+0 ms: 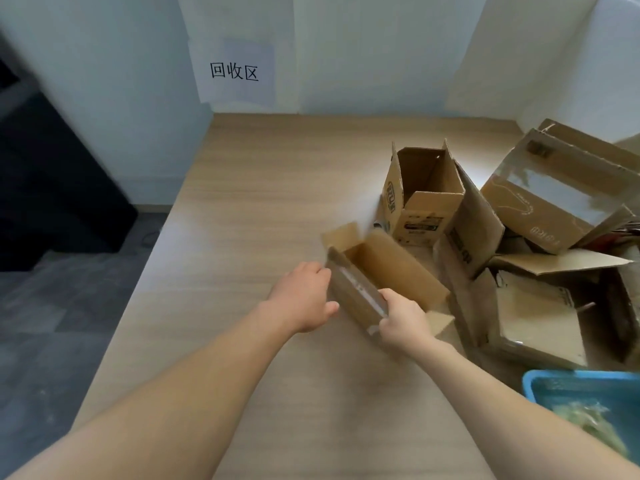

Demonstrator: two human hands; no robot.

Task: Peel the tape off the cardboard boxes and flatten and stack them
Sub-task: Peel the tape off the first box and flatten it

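Note:
A small open cardboard box (391, 268) lies in the middle of the wooden table (263, 188), its flaps spread. A strip of clear tape (360, 289) runs along its near flap. My left hand (304, 299) holds the left end of that flap, fingers curled against the box's side. My right hand (403, 320) grips the flap's right end near the tape. Behind it stands an upright open box (420, 195). More boxes (554, 202) are piled to the right, one with wide clear tape across it.
A blue plastic basket (581, 386) holding crumpled tape sits at the near right. A white wall with a paper sign (235, 72) closes the table's far side. The table's left edge drops to a dark floor (69, 306).

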